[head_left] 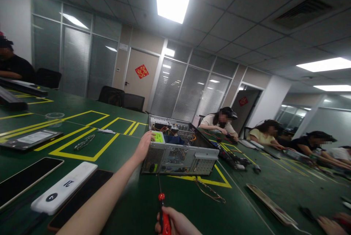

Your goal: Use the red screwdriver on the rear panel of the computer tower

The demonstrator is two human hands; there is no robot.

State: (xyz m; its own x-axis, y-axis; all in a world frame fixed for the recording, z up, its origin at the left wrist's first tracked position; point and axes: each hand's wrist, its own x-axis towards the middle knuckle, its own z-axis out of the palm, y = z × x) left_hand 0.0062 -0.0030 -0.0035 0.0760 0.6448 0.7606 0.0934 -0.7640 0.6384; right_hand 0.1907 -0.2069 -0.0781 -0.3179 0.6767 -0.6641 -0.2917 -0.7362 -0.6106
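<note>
An open desktop computer case (175,160) lies on the green table, its back panel facing me and its cables showing inside. At its left side, my left hand (143,148) grips the upper edge, fingertips beside the power supply (158,137) with its bright green label. My right hand (179,222) is closed around the red and black handle of a screwdriver (165,218). The screwdriver's shaft points away from me, its tip by the lower edge of the back panel. From this angle I cannot tell whether the tip touches the case.
To the left lie a hard drive (31,139), a white device marked 21 (65,187), dark phones (27,180) and a plastic cup (55,119). Glasses (210,190) lie right of the case. A phone (270,204) is further right. Co-workers sit along the table; one's hand (330,224) shows lower right.
</note>
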